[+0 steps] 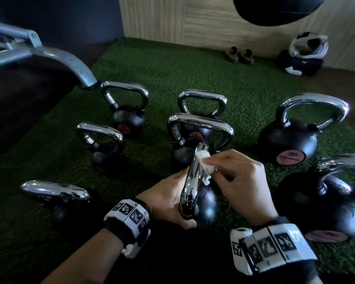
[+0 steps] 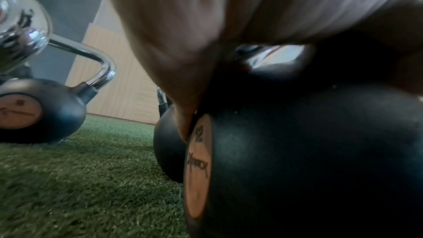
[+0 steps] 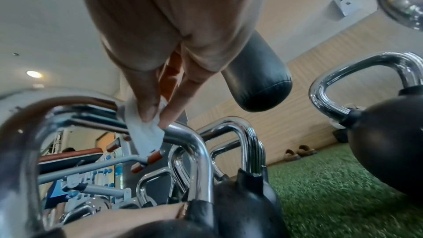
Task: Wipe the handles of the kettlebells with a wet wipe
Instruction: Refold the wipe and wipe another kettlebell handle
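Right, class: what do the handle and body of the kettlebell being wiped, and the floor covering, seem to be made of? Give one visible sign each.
Handle: polished chrome-like metal; it mirrors the surroundings.
Body: matte black, probably coated or painted metal; only dull highlights.
Floor covering: artificial turf, seemingly plastic; short green blades.

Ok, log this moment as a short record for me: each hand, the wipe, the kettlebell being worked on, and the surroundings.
activity: wiping a kettlebell handle
right hand: pinches the wet wipe against the upper part of the chrome handle
left hand: grips the near kettlebell by the handle's base, apparently steadying it
other kettlebells: several stand around it, none touched
surface: green turf
background: pair of shoes by the wooden wall
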Tool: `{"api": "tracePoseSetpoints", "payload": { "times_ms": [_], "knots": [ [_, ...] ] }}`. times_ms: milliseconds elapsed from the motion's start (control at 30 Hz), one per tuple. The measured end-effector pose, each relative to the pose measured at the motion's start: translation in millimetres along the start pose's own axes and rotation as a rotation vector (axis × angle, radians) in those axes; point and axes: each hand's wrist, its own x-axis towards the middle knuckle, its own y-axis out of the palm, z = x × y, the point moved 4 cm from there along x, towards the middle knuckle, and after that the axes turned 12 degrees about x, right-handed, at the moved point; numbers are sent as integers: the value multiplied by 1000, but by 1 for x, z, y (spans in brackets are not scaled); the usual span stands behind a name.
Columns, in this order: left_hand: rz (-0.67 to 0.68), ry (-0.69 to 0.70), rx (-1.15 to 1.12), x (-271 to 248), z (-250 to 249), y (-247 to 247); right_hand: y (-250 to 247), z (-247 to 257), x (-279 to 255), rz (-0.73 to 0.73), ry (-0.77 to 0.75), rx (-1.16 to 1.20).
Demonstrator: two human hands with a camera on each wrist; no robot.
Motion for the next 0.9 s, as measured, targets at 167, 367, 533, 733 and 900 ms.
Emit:
{"api": "tracePoseSetpoints", "payload": {
  "times_ms": [167, 367, 533, 733, 900],
  "knots": [
    [13, 15, -39, 3, 2, 1, -6, -7, 13, -18, 55, -32],
    [77, -42, -73, 9, 7, 5, -3, 10, -9, 80, 203, 207],
    [48, -3, -62, 11, 5, 2, -4, 1, -4, 77, 368, 351],
    [76, -55, -89, 9, 15, 8, 10, 9, -26, 183, 486, 434],
    [117, -57, -92, 10, 11, 6, 11, 5, -30, 256, 467, 348]
  ]
}}
